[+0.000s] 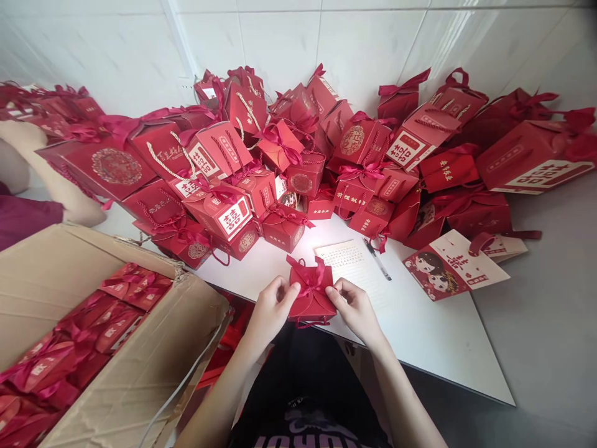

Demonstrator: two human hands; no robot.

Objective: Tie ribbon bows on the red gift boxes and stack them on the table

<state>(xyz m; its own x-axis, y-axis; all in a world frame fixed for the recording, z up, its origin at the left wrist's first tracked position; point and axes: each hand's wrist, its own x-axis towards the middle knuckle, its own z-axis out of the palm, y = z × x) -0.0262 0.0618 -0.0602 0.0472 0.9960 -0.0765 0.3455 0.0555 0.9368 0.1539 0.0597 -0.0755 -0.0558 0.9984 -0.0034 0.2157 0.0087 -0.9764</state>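
A small red gift box (311,305) with a dark red ribbon bow (311,280) on its folded top is held over the front edge of the white table. My left hand (275,303) grips its left side, thumb near the bow and fingers curled. On the opposite side my right hand (355,306) is closed on the box, thumb and forefinger pinched at its upper edge. Whether a ribbon end is also between those fingers, I cannot tell. A twisted red cord shows at the box's near side. Just beyond lies a notepad (347,258) with handwriting, a pen (377,258) beside it.
Many red gift boxes (224,214) are heaped along the tiled wall (280,37). A cardboard carton (186,336) of similar boxes stands at left. A cartoon-printed wedding bag (450,264) lies at right on the table (448,336). Another person's arm (60,180) reaches in at far left.
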